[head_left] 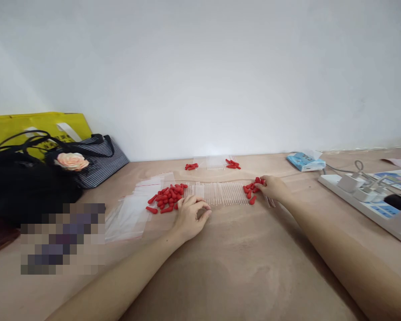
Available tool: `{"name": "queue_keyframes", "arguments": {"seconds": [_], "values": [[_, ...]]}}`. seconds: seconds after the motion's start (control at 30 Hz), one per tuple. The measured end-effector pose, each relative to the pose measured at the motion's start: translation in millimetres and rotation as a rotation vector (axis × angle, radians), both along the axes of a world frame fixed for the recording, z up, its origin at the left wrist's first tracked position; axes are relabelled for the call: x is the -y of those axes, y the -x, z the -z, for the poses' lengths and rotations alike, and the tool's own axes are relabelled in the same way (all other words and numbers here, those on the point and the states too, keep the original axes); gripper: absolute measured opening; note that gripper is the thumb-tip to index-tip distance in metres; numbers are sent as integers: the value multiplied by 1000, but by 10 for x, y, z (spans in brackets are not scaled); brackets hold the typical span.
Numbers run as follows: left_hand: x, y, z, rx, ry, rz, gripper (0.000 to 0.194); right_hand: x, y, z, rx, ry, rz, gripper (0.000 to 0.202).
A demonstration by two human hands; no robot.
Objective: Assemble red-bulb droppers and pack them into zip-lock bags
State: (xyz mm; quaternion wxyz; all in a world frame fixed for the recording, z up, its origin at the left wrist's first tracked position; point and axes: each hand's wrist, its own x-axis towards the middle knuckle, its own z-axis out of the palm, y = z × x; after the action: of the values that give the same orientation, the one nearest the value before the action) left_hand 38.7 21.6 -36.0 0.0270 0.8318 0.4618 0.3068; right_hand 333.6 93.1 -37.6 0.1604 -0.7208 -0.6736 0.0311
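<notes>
A row of thin clear tubes (220, 194) lies side by side across the table. At its left end is a pile of red rubber bulbs (167, 196), beside my left hand (192, 216), whose curved fingers are apart with nothing visible in them. My right hand (270, 187) reaches to a smaller group of red bulbs (249, 191) at the row's right end. Its fingertips touch the bulbs; whether they grip one is too small to tell. Clear zip bags (130, 218) lie left of the large pile.
Farther back lie more red bulbs (233, 164) beside a clear bag (215, 161). A blue tissue pack (305, 161) and a power strip (370, 207) are on the right. Dark bags, a striped bag (103, 162) and a yellow bag (67, 120) stand on the left.
</notes>
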Motion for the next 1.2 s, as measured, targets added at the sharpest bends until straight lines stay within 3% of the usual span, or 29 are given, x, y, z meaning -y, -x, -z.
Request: {"name": "queue_keyframes", "arguments": {"seconds": [0.13, 0.37, 0.5, 0.67, 0.9, 1.2], "values": [[-9, 5, -1, -9, 6, -27, 6, 6, -46, -63, -29, -36, -58, 22], [-9, -4, 31, -3, 35, -95, 4, 1, -140, -133, 64, 28, -422, 9], [-61, 31, 30, -13, -35, -195, 8, -7, -131, -110, 113, 42, -487, 11], [-251, 55, -114, -150, -42, -334, 13, 6, -113, -103, 164, -19, -551, 10], [-515, -152, -229, -312, -44, -364, 18, 13, -90, -160, 1, -165, -543, 9], [-585, -359, -249, -441, 21, -492, 28, 124, 345, -57, -127, -384, -631, 6]]}}
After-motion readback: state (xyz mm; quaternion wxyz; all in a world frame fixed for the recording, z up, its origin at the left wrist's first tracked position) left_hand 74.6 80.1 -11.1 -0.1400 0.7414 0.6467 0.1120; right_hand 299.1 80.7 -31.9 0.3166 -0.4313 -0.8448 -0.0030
